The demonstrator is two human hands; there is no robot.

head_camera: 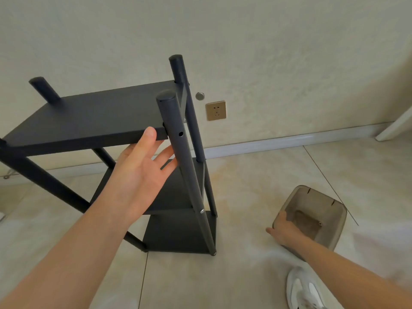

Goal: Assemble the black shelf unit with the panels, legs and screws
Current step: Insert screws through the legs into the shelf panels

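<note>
The black shelf unit point(95, 117) stands on the floor with three panels and round legs. My left hand point(145, 161) reaches under the front edge of the top panel, thumb on the edge and straight fingers against the near right leg point(189, 175). That leg shows an empty screw hole point(180, 134) by the top panel and a silver screw point(202, 211) lower down. My right hand point(282, 228) is low at the right, its fingers over the rim of a translucent brown plastic container point(325, 206) on the floor. A small screw point(320, 224) lies inside it.
The wall stands right behind the shelf, with a gold power socket point(215, 110) and a round cap point(199, 96). A white baseboard point(289, 141) runs along the tiled floor. My white shoe point(303, 288) is at the bottom right. A white door frame point(394, 128) sits far right.
</note>
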